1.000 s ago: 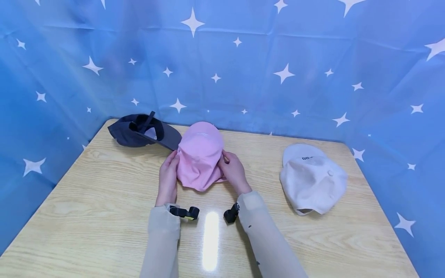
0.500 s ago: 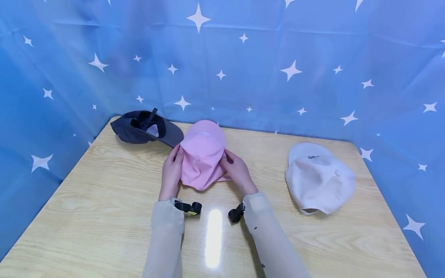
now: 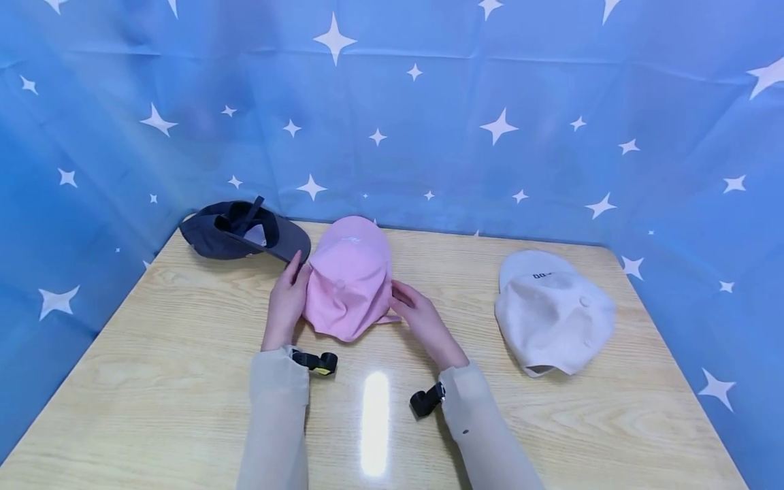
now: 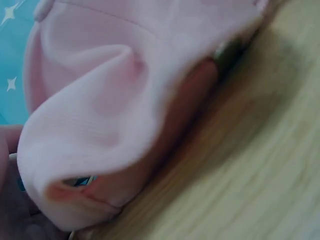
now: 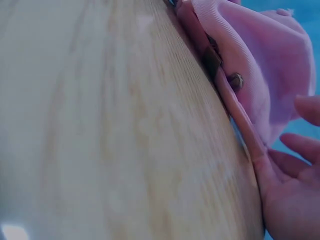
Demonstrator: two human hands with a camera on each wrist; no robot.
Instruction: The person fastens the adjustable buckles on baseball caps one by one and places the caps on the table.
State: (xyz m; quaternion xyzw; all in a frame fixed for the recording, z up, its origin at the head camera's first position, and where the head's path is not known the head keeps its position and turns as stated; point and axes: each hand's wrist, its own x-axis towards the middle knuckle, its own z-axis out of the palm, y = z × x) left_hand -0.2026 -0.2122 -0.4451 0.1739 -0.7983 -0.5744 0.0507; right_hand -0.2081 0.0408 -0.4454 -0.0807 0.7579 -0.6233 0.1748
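A pink baseball cap [image 3: 349, 279] lies on the wooden table, its brim toward the back and its crown slumped toward me. In the head view my left hand [image 3: 285, 303] is at the cap's left side, fingers extended near the navy cap's brim. Whether it touches either cap I cannot tell. On the other side my right hand [image 3: 421, 320] has its fingers loosely bent by the cap's right edge, gripping nothing. The right wrist view shows those fingers [image 5: 300, 145] beside the pink cloth, near the strap's end. The left wrist view shows the cap's sagging rear opening, mostly hiding the left hand.
A navy cap [image 3: 211, 235] lies on its side at the table's back left, its brim close to the pink cap. At the right sits a white cap [image 3: 554, 313] with dark lettering. A blue curtain [image 3: 392, 102] with white stars hangs behind the table [image 3: 153, 381].
Both hands have let go of the pink cap's sides and drawn apart, the left hand outward to the left, the right outward and toward me. The pink cap stays in about the same place.
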